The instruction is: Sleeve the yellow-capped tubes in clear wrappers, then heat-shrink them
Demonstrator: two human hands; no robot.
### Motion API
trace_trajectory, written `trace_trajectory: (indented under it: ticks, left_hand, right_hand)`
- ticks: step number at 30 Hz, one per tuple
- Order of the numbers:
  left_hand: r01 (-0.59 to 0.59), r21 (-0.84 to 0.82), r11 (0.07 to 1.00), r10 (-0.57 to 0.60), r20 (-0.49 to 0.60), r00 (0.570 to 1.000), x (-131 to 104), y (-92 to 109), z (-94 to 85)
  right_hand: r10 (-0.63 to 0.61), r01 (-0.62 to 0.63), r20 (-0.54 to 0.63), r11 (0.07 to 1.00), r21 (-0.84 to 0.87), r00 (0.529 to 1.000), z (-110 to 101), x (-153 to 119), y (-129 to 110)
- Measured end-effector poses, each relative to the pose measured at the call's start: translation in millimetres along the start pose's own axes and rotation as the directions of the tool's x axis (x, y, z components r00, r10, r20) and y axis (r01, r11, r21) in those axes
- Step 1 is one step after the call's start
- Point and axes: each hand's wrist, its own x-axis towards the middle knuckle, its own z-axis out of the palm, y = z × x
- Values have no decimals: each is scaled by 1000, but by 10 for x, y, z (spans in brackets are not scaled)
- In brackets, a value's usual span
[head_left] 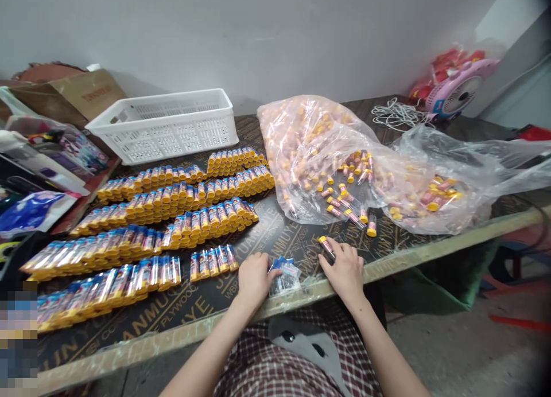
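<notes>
My right hand [348, 268] is closed on a small clear tube with a yellow cap [323, 241], close to the table's front edge. Left of it lies a small heap of clear plastic pieces with blue ends [284, 275]. My left hand [253, 280] rests against this heap, its thumb towards it; the fingers curl down and their tips are hidden, so what they hold cannot be made out. A short row of filled tubes with blue and yellow ends [214, 261] lies left of that hand. Loose yellow-capped tubes [344, 202] spill from a big clear bag [297, 150].
Several stacked rows of tubes [189, 190] cover the left of the dark plywood table [172, 322]. Behind them stands a white plastic basket [172, 130]. A pink fan [456, 93] and a coiled white cable [398, 113] sit at the back right. Cardboard [81, 96] stands far left.
</notes>
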Motion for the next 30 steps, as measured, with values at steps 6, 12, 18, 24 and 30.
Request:
trace_trajectory:
  ticks: [6,12,18,24,30]
  left_hand:
    - [-9,-112,994,2,-68,998,-20,-40,37]
    - [-38,-109,993,33,-50,998,-34,-39,48]
    - [-88,-253,963,39,-193,980,-43,-26,45]
    - [8,-826,564,-164,-103,981,-19,-3,34]
    - [149,-974,170,-230,108,967,54,-37,57]
  right_hand:
    - [-31,30,18,999,40,999,-9,-9,18]
    - [-112,111,15,992,64,994,35,68,37]
    - [-211,207,48,975,77,976,-43,284,-30]
    - [-140,105,41,877,470,989,-305,200,-156]
    - [-190,198,-90,694,693,978,-559,-136,-352]
